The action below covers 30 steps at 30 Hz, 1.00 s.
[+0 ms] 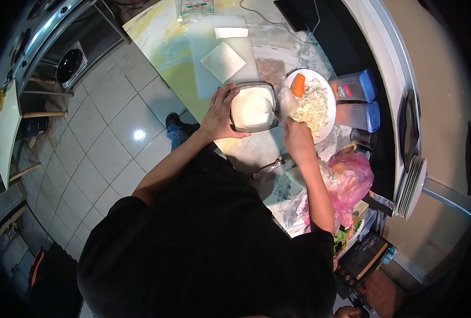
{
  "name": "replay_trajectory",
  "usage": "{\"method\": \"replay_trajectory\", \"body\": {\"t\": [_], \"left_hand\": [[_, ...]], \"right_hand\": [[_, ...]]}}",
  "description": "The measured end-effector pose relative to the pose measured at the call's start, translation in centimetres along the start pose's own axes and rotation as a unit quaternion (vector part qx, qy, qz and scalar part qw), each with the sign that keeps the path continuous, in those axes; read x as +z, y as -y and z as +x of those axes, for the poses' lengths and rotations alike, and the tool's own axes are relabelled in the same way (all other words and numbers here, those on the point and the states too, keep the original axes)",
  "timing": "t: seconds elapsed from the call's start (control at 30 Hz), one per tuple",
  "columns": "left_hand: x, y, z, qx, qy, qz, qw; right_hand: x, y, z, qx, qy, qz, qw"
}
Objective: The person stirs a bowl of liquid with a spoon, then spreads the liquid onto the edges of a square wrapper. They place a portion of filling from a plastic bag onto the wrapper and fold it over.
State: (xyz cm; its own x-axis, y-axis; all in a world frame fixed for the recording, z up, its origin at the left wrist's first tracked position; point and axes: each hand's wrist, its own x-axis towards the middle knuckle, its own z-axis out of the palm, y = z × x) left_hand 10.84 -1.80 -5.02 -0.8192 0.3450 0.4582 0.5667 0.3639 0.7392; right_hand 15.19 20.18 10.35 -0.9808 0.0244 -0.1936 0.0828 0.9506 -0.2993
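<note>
A square dark-rimmed glass bowl [232, 117] stands at the table's edge, holding a smooth creamy white mixture [252, 107]. My left hand [219, 115] grips the bowl's left side, thumb along the near edge and fingers at the far corner. At the bowl's right rim, my right hand [299, 139] is closed on a thin utensil that reaches into the mixture; its kind is hidden. Just beyond that hand lies a clear plastic bag [287, 102]. It overlaps a white plate [329, 117] with pale shredded food [314, 106] and a piece of carrot [298, 85].
Square white sheets [223, 62] lie on a pale cutting board [201, 40]. Lidded blue containers [354, 86] line the wall. Nearer me are a metal-handled tool [270, 167] and a pink plastic bag [349, 177]. Stacked plates [409, 188] stand at the right.
</note>
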Motion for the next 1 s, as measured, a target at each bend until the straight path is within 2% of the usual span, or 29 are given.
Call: {"method": "replay_trajectory", "body": {"t": [0.07,0.1,0.2,0.23,0.33,0.4,0.47,0.5,0.57,0.67,0.8,0.87,0.93,1.0], "left_hand": [[0.0,0.0,0.0,-0.001,0.007,-0.007,1.000],[0.1,-0.1,-0.1,-0.001,0.009,-0.009,1.000],[0.2,0.0,0.1,0.004,0.005,0.004,1.000],[0.2,-0.1,0.2,0.004,0.004,-0.003,1.000],[0.0,-0.1,0.1,0.001,0.006,-0.005,1.000],[0.1,0.0,-0.1,0.003,0.008,-0.006,1.000],[0.2,0.2,-0.1,0.006,0.005,0.000,1.000],[0.2,0.1,0.1,0.008,0.004,0.001,1.000],[0.0,-0.1,0.1,-0.003,0.005,-0.009,1.000],[0.1,0.2,-0.1,-0.005,0.017,-0.006,1.000],[0.3,0.3,0.1,0.010,0.012,-0.002,1.000],[0.1,0.1,0.0,-0.005,0.019,-0.005,1.000],[0.2,0.3,0.1,-0.007,0.019,-0.018,1.000],[0.4,0.3,0.0,-0.007,0.022,-0.035,0.999]], "right_hand": [[-0.9,0.2,-0.9,0.002,0.071,-0.022,0.997],[-0.8,-0.1,-1.1,-0.049,0.071,0.028,0.996],[-0.2,0.6,-0.1,-0.034,0.031,0.074,0.996],[0.5,0.0,0.4,-0.026,0.007,0.045,0.999],[0.3,-0.2,-0.2,0.012,0.026,-0.008,1.000],[-0.5,0.3,-0.7,-0.009,0.065,-0.001,0.998],[-0.8,1.3,-0.4,-0.034,0.060,0.079,0.995],[-0.6,1.0,0.0,-0.035,0.058,0.079,0.995],[0.4,0.0,0.8,-0.009,-0.009,0.003,1.000],[-0.4,0.2,-0.1,-0.050,0.041,0.021,0.998],[-0.7,0.6,0.6,-0.029,0.037,0.072,0.996],[-0.1,-0.5,1.1,0.006,-0.011,-0.019,1.000],[-0.4,-0.8,0.9,-0.003,0.011,-0.039,0.999],[-1.5,-0.8,0.6,-0.109,0.073,-0.048,0.990]]}}
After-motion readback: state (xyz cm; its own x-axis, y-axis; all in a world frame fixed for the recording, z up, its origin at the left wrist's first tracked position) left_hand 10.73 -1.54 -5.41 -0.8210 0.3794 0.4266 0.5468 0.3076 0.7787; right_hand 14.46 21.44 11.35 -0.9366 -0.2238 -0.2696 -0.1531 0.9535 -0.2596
